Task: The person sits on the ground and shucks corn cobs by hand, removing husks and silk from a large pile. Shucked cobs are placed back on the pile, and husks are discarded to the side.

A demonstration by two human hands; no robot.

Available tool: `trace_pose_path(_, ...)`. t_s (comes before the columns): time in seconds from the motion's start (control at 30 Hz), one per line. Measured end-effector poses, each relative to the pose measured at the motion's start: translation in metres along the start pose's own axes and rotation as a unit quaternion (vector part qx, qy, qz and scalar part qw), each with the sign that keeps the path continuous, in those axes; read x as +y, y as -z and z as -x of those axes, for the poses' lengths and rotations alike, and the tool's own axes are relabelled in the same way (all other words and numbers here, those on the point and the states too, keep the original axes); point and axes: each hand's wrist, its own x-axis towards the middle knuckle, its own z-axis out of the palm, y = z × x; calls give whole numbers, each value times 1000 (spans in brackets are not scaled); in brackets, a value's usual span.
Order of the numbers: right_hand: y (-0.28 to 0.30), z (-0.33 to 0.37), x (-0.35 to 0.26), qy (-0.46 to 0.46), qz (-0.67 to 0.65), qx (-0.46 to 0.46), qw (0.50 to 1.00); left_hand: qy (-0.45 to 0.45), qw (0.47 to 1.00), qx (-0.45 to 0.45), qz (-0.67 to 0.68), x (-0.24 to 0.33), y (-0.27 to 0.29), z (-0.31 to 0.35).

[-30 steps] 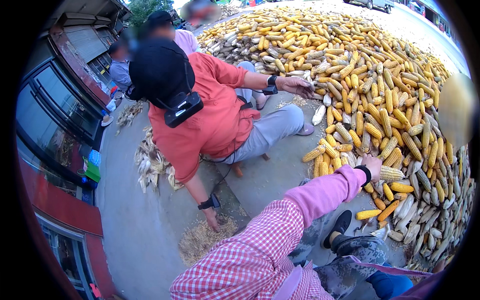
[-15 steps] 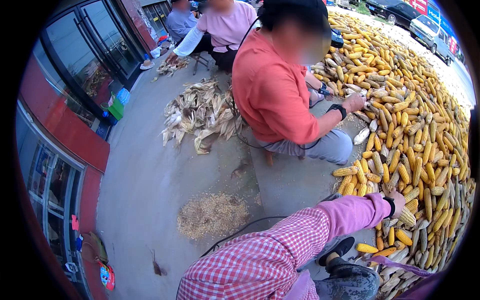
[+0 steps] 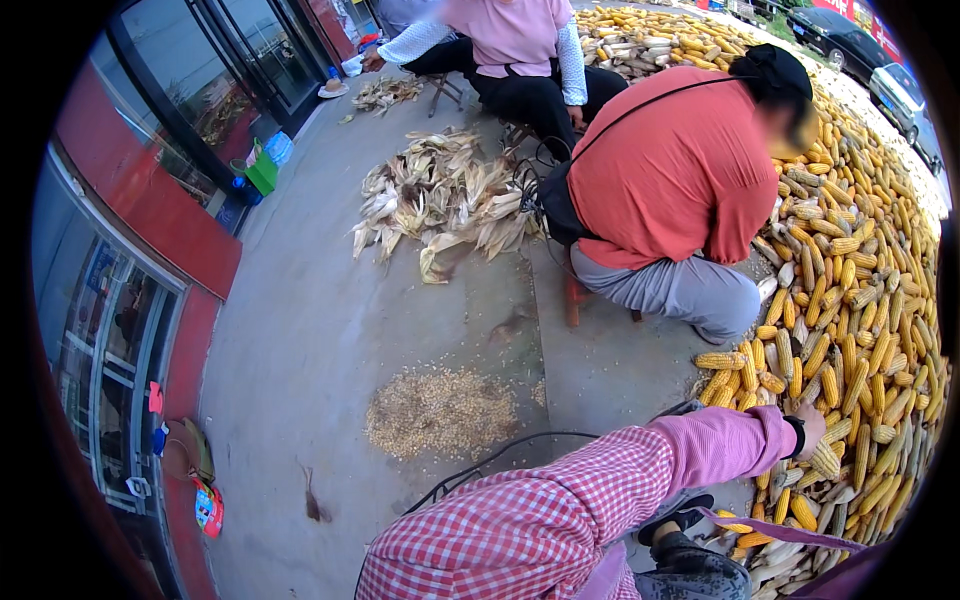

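Observation:
My left arm, in a pink checked sleeve with a plain pink cuff, reaches across to the heap of corn cobs (image 3: 865, 370) on the right. My left hand (image 3: 813, 430), with a black band at its wrist, rests at the near edge of the heap. A yellow corn cob (image 3: 825, 460) lies right against it. The fingers are mostly hidden, so whether they grip a cob does not show. Only a bit of purple sleeve appears at the lower right, and my right hand is out of sight.
A co-worker in a coral shirt (image 3: 670, 170) sits bent over the heap on a low stool (image 3: 573, 300). Behind sits another person in pink (image 3: 515, 40). Husks (image 3: 440, 200) and loose kernels (image 3: 440, 410) lie on the concrete. A black cable (image 3: 490, 455) runs near my arm.
My view has shifted a little, moving the scene right and down. The coral-shirted co-worker has leaned further toward the heap, face turned away. My left hand stays beside the same cob.

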Motion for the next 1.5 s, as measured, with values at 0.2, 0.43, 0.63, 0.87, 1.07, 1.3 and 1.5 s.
trace_pose_path(0.2,-6,-7,-10,2,17,-14,1000,16,999,14,25,-12,-13,-17)
trace_pose_path(0.43,-13,-7,-11,3,21,-22,1000,25,998,57,17,-14,-23,-22)
trace_pose_path(0.63,-10,-5,-11,-2,19,-18,1000,23,999,42,24,-14,-14,-14)
trace_pose_path(0.87,-2,-4,-5,-16,13,-9,1000,16,998,23,52,-9,-7,-5)
trace_pose_path(1.07,6,-6,-2,-21,11,-6,1000,23,997,49,62,-9,-14,-11)
trace_pose_path(1.3,12,-6,5,-32,5,-1,999,-12,999,19,40,-3,-17,-13)
trace_pose_path(1.5,16,-6,10,-36,6,4,999,-1,999,6,42,2,-15,-16)
